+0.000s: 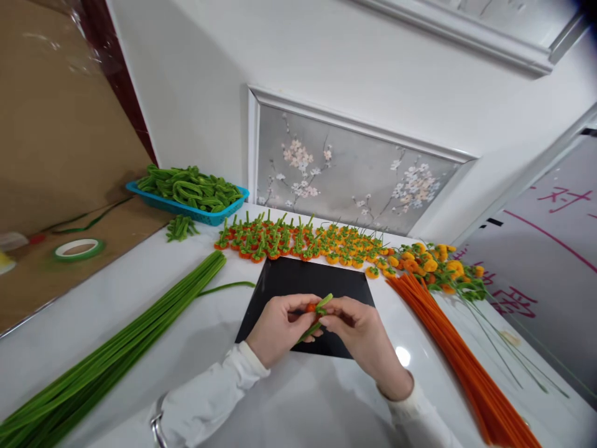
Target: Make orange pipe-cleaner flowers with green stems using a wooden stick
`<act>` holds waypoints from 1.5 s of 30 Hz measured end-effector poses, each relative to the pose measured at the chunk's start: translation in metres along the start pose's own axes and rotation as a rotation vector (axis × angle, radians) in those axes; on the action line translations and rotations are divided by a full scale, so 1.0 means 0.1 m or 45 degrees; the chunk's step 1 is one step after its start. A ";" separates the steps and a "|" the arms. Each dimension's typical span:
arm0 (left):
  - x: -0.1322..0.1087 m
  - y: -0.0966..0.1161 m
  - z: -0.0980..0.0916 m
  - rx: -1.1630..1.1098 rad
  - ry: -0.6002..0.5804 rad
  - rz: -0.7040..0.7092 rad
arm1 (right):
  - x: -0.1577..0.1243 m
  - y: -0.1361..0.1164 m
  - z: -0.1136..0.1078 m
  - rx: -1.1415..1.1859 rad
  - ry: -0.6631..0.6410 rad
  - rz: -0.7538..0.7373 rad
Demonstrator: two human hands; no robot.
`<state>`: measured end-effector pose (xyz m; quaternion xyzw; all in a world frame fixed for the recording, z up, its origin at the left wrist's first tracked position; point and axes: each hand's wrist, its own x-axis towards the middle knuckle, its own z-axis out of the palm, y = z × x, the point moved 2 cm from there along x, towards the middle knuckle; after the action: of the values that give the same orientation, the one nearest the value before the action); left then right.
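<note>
Over a black mat (275,280), my left hand (282,326) pinches a small orange chenille piece (311,307) with a green chenille stem (323,302) on it. The fingers of my right hand (357,326) are closed on the green stem, close against the left fingertips. One green end points up between the hands and a green length runs below the fingers. How the orange and green parts join is hidden by my fingers.
Rows of small orange and yellow chenille pieces with green tops (284,239) stand behind the mat. Green chenille stems (153,323) lie left, orange stems (448,348) right. A blue basket (212,218) holds green coils; green tape (79,249) and yellow-orange pieces (429,266) lie nearby.
</note>
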<state>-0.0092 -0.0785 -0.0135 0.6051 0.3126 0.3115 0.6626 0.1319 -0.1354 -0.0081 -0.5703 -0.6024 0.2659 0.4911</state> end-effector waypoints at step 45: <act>-0.07 0.12 -0.07 0.452 0.221 0.481 | -0.02 0.04 0.07 0.526 -0.185 0.360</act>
<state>-0.0193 -0.0789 -0.0015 0.7305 0.2995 0.4205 0.4470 0.1267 -0.1342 -0.0148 -0.5159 -0.4833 0.4894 0.5106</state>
